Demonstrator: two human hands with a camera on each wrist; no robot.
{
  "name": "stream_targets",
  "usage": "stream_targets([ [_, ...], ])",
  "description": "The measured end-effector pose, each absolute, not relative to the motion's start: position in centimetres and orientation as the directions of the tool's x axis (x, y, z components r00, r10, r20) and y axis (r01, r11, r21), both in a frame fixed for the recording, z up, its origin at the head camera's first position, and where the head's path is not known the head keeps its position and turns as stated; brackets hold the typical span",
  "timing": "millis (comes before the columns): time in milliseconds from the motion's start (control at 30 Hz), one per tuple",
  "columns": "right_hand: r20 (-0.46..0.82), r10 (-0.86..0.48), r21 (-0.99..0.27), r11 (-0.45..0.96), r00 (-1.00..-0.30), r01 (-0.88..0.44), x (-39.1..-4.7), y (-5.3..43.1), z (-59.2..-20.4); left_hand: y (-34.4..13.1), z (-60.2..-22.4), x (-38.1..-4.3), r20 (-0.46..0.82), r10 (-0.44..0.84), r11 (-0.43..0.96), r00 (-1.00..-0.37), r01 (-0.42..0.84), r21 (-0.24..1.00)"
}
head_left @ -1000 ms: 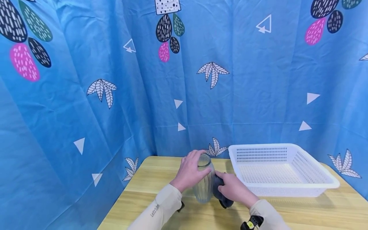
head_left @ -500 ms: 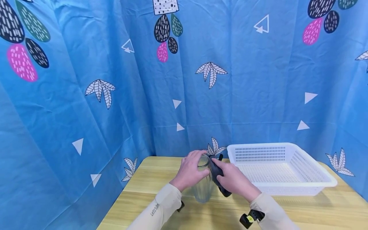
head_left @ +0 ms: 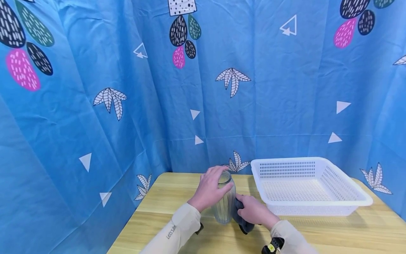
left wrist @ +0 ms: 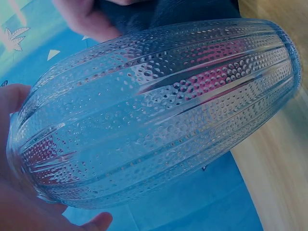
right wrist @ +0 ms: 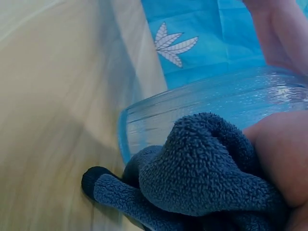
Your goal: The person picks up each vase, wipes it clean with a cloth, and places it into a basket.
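Note:
A clear glass vase [head_left: 223, 208] with ribbed, dimpled sides stands upright on the wooden table. My left hand [head_left: 209, 188] grips it around the neck, fingers behind the rim and thumb in front. In the left wrist view the vase [left wrist: 159, 115] fills most of the picture. My right hand [head_left: 255, 211] holds a bunched dark grey towel [head_left: 243, 224] against the vase's right side, low down. Close up in the right wrist view, the fluffy towel [right wrist: 207, 168] with its black edging covers part of the glass.
A white perforated plastic basket [head_left: 312, 203] sits on the table [head_left: 168, 192] to the right of my right hand. Behind and to the left hangs a patterned blue curtain [head_left: 206, 106], close to the table's edges.
My right hand has gone up the vase's side with the towel to near the rim, then back down to its lower half. The left hand keeps its hold on the neck.

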State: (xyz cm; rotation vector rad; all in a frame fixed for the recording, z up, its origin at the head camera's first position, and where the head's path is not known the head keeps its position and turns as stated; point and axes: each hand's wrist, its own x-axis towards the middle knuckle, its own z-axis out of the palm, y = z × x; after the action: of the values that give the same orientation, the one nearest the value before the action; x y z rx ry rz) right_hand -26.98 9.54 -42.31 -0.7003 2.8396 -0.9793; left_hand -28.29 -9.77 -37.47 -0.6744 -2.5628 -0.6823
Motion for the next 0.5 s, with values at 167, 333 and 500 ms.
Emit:
stream_targets([
  [167,0.099,-0.42,-0.596,0.701,-0.902,-0.392,-27.1,9.6,-42.8,-9.6,-37.3,-28.1,0.489,0.319,0.745,-0.812,0.534,0.4],
  [333,0.154,-0.371,-0.616,0.689,-0.916,-0.382,-26.9,9.6,-42.4,-9.5,-37.3,-27.9,0.471,0.291,0.76,-0.833,0.5,0.415],
  [500,0.235,-0.292,-0.608,0.7,-0.927,-0.375,-26.4,9.7,-40.6,-9.6,-37.2,-27.9,0.483,0.297,0.787,-0.824,0.498,0.365],
])
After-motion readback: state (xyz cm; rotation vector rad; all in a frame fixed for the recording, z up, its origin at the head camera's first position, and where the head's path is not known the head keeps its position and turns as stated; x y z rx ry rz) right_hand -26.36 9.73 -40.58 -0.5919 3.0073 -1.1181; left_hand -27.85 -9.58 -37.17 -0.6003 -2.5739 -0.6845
